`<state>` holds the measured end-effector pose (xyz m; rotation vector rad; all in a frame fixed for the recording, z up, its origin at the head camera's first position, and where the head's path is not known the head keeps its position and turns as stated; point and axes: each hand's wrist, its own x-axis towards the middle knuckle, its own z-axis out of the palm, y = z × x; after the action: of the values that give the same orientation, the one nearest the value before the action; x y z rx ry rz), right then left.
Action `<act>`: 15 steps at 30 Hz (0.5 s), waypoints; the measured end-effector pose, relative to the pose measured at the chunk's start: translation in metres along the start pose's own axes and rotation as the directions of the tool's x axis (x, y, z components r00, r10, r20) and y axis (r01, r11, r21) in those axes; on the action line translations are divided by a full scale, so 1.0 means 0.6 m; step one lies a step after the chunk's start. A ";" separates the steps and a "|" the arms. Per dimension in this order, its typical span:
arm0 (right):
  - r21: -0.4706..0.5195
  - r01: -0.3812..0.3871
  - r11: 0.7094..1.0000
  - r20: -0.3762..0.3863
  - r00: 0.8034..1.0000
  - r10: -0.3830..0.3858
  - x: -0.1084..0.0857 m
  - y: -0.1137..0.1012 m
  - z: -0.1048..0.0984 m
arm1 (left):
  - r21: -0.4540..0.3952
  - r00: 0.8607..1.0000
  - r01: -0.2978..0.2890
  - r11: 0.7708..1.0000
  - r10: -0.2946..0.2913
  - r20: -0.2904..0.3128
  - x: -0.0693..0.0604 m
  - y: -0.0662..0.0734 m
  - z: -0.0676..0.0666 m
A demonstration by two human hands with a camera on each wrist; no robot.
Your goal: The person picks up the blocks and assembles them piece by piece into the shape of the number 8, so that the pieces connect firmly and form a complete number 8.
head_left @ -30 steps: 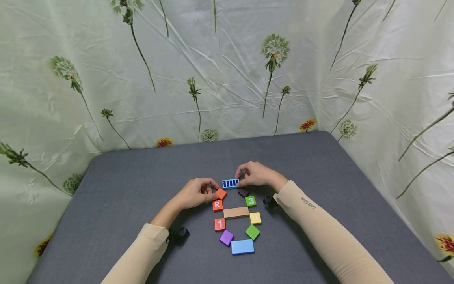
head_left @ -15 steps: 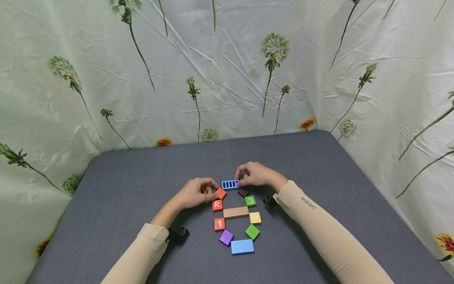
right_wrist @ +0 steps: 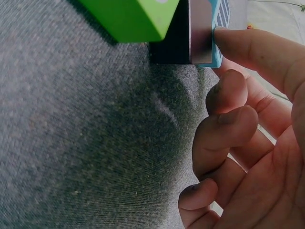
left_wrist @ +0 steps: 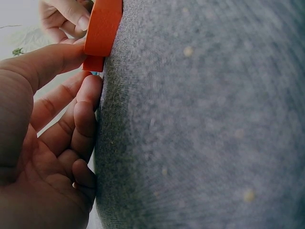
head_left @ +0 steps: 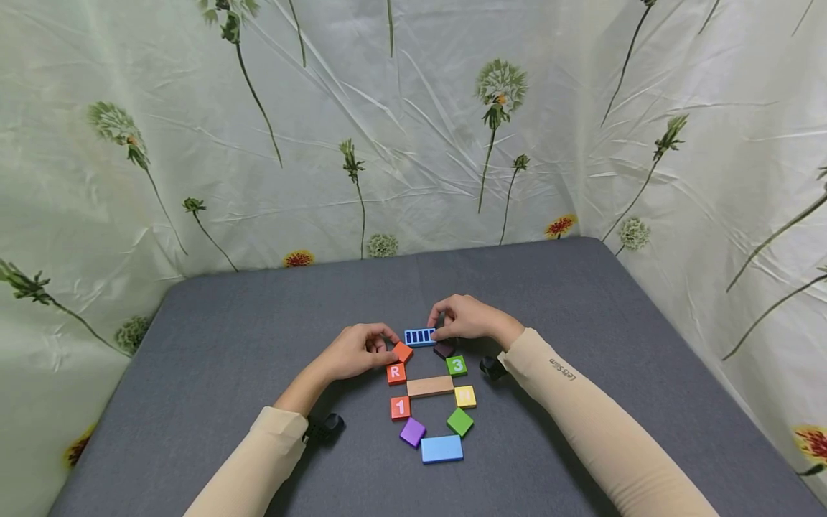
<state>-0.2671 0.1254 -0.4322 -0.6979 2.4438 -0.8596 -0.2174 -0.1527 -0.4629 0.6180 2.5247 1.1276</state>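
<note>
My left hand [head_left: 354, 350] pinches an orange block [head_left: 403, 352], which lies at an angle behind the red R block [head_left: 396, 373]. In the left wrist view the thumb presses on that block's near side, and the other fingers curl beside it on the cloth. At the far end, a light blue block with dark stripes [head_left: 418, 337] is held at its right end between thumb and index finger of my right hand [head_left: 470, 317]. A dark purple block [head_left: 444, 350] sits just under the right hand, partly covered; the right wrist view shows it against the blue block.
Down the right side run a green 3 block [head_left: 456, 366], a yellow block [head_left: 465, 396] and a green block [head_left: 460, 422]. A wooden plank [head_left: 430, 387] spans the middle. A red 1 block [head_left: 400, 408], purple block [head_left: 413, 432] and plain blue block [head_left: 442, 449] lie nearer on the grey cloth [head_left: 245, 323].
The striped blue block has slid very slightly towards me under my right hand. My left hand and the orange block look the same.
</note>
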 end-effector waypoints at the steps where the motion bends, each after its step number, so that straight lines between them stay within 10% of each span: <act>1: 0.000 0.000 1.000 0.000 1.000 0.000 0.000 0.000 0.000 | -0.001 1.000 0.000 1.000 0.000 0.000 0.000 0.000 0.000; 15: 0.000 -0.001 1.000 0.006 1.000 0.001 0.001 0.002 -0.002 | -0.005 1.000 0.000 1.000 0.000 -0.001 0.000 0.000 0.000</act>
<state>-0.2686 0.1266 -0.4326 -0.6984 2.4391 -0.8562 -0.2176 -0.1526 -0.4630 0.6166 2.5216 1.1342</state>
